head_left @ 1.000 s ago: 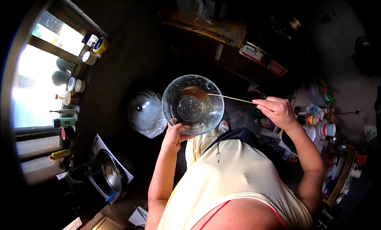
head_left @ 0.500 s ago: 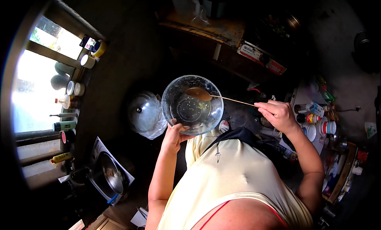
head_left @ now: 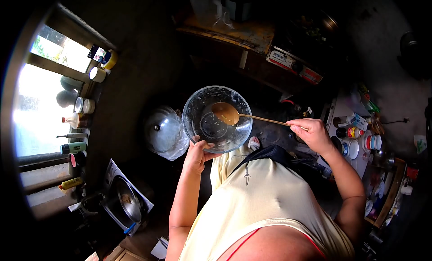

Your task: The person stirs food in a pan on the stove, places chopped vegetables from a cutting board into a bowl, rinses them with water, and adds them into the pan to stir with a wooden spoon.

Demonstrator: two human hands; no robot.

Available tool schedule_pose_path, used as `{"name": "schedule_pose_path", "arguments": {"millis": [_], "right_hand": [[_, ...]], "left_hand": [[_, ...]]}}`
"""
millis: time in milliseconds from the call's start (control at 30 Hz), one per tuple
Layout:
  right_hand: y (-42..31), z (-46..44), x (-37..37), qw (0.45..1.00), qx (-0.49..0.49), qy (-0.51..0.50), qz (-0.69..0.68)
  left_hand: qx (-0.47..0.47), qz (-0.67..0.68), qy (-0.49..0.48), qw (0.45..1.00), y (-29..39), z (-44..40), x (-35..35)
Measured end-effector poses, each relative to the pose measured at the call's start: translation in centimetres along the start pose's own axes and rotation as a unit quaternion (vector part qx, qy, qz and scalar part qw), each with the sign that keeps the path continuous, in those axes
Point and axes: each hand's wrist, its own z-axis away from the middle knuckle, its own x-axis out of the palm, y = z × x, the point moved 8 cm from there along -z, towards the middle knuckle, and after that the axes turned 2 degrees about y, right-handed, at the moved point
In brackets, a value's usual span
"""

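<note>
A clear glass bowl (head_left: 239,137) is held up in front of my body, tilted toward me, with wet smears and small yellowish bits inside. My left hand (head_left: 198,155) grips its lower left rim, thumb over the edge and fingers underneath. A long-handled brownish ladle-like spoon (head_left: 226,113) reaches into the bowl, its bowl end over the inner wall. My right hand (head_left: 312,132) is closed around the end of its thin handle. Whether the spoon touches the glass I cannot tell.
A glass lid (head_left: 161,128) with a dark knob sits left of the bowl. A metal sink (head_left: 128,200) lies at lower left. Jars and bottles line the window ledge (head_left: 85,108). A wooden table (head_left: 225,33) stands ahead; a cluttered white table (head_left: 360,155) is at right.
The spoon's head has moved slightly down and right inside the bowl, and its handle lies flatter. My right hand has shifted a little; my left hand keeps its grip on the bowl.
</note>
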Motion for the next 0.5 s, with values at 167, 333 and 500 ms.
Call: {"name": "schedule_pose_path", "arguments": {"millis": [167, 333, 500], "right_hand": [[3.2, 0.7, 0.7, 0.984, 0.133, -0.022, -0.118], [4.0, 1.1, 0.8, 0.981, 0.142, -0.024, -0.128], [4.2, 1.3, 1.2, 0.977, 0.143, -0.039, -0.152]], "left_hand": [[0.000, 0.002, -0.004, 1.000, -0.2, -0.2, -0.1], [-0.010, 0.012, -0.012, 1.000, -0.5, -0.2, -0.1], [-0.003, 0.010, -0.008, 1.000, -0.3, 0.2, 0.3]]}}
